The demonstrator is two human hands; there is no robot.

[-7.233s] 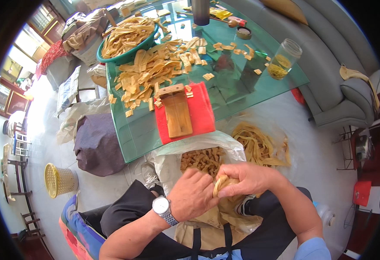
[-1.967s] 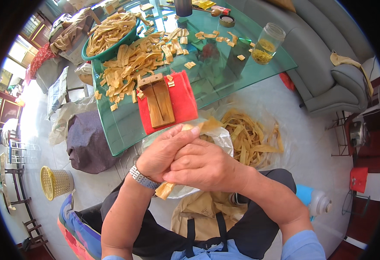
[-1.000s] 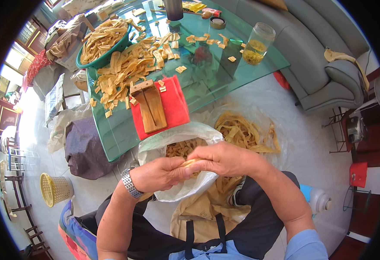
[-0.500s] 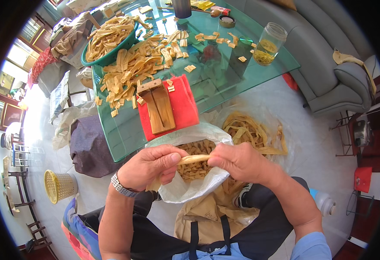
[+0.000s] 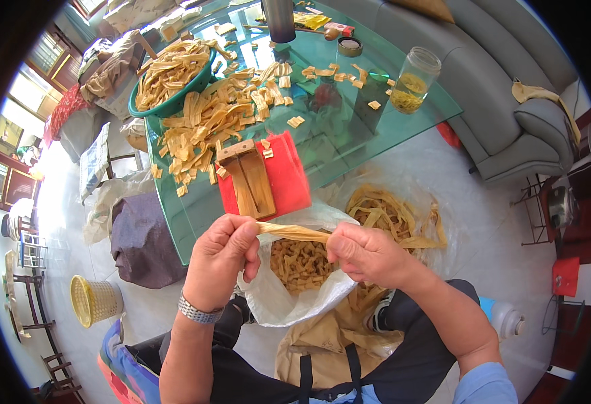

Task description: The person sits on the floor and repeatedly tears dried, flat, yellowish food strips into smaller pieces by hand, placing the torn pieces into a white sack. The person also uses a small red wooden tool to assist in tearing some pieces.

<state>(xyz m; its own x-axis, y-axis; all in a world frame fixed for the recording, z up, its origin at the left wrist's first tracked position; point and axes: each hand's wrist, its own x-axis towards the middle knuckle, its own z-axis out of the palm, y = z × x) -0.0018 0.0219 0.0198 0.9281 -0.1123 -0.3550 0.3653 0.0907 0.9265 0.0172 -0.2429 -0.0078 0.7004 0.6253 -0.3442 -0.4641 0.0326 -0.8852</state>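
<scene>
Just changed: hands now wider apart than a half-sec ago, so more of the tan strip (image 5: 294, 232) shows btwn them, mid-frame. LH (image 5: 222, 252) has gone up a bit, pinching one end btwn thumb & fingers; RH (image 5: 369, 256) is closed on the other end, knuckles up. For the work in hand that means the strip is now held out lengthwise, looks fairly taut, w/ folds running along it & a slight downward slant to the right; a sec ago hands were nearly together around it. Strip is in the air, over the upper part of the white bag (image 5: 295, 308), lower centre; bag mouth is open, small brown pcs (image 5: 302, 268) inside. Just above LH, the slotted wooden block (image 5: 259, 192) sits on the red cloth (image 5: 288, 176) at the edge of the glass table (image 5: 342, 145); neither hand's on it. Loose flat strips (image 5: 204, 128) spread upper left, next to the teal basin (image 5: 167, 108) heaped w/ more. Long strips (image 5: 383, 210) lie coiled on clear plastic right of centre, well clear of RH. Can't tell if LH's fingertips touch the table edge.
</scene>
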